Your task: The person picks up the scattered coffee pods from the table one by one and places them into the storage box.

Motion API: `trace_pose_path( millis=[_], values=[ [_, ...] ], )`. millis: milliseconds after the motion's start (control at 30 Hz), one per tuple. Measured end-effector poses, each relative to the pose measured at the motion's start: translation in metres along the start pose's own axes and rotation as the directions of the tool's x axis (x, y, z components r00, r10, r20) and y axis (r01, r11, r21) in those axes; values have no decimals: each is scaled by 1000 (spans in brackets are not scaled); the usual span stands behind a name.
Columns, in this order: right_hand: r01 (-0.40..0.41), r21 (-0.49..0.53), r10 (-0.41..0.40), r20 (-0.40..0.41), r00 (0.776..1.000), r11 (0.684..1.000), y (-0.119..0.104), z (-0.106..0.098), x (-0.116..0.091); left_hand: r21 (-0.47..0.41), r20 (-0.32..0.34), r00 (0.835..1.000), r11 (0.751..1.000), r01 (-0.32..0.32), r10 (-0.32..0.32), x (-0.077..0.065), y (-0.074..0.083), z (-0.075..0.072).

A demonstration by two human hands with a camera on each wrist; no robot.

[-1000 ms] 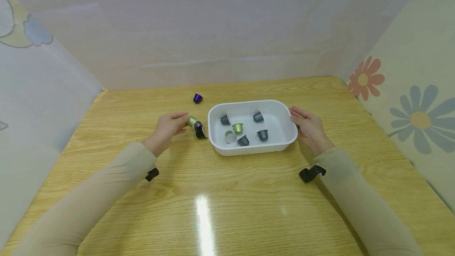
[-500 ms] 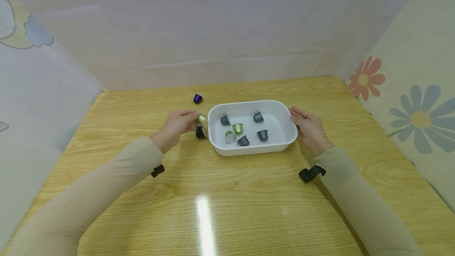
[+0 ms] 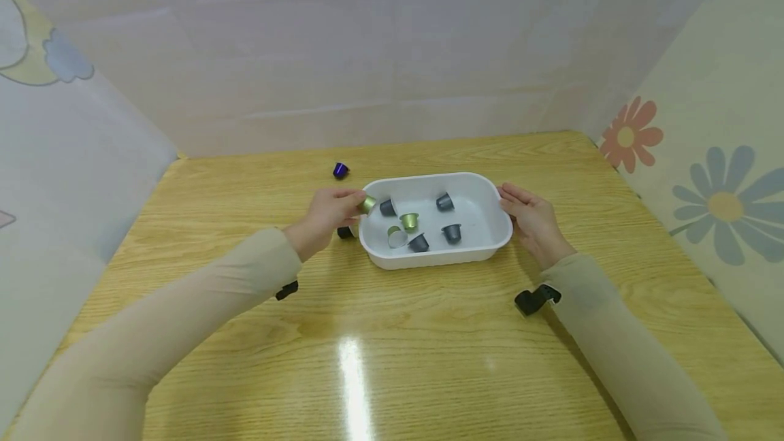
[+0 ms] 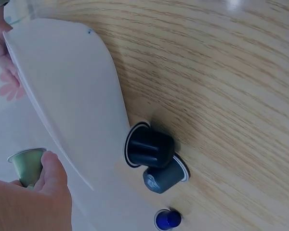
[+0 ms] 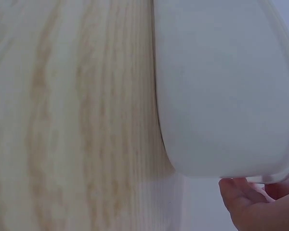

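Observation:
My left hand point(image 3: 327, 218) pinches a light green coffee capsule point(image 3: 367, 204) between thumb and fingers, over the left rim of a white plastic tub point(image 3: 429, 261). In the left wrist view the same green capsule point(image 4: 29, 164) tilts with its flanged end up. My right hand point(image 3: 531, 222) grips the tub's right end, thumb at the rim and fingers point(image 5: 233, 195) under its edge. Inside the tub lie several dark grey capsules point(image 3: 452, 233) and two green ones, one upright-looking green capsule point(image 3: 409, 221) and one showing its pale lid point(image 3: 397, 238).
On the table point(image 3: 392, 332), left of the tub, a black capsule point(image 4: 151, 147) leans against a grey capsule point(image 4: 167, 174); my left hand partly covers them in the head view. A dark blue capsule point(image 3: 340, 170) lies farther back. Papered walls stand behind and at both sides.
My left hand has carried the green capsule rightward, from beside the black and grey capsules to the tub's left rim. My right hand stays at the tub's right end.

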State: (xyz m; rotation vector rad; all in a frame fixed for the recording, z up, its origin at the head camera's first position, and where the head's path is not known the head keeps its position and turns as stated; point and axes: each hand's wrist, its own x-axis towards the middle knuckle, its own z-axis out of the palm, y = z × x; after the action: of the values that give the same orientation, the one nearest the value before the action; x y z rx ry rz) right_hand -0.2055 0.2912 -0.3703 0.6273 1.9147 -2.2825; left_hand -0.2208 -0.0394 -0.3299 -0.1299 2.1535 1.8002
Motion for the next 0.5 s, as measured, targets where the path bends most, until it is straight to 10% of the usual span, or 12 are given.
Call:
trace_pose_path(
  millis=[500],
  values=[
    [-1, -22, 1, 1, 1000, 1000, 1, -1, 0, 66, 63, 998, 998, 16, -21, 5, 8, 25]
  ],
)
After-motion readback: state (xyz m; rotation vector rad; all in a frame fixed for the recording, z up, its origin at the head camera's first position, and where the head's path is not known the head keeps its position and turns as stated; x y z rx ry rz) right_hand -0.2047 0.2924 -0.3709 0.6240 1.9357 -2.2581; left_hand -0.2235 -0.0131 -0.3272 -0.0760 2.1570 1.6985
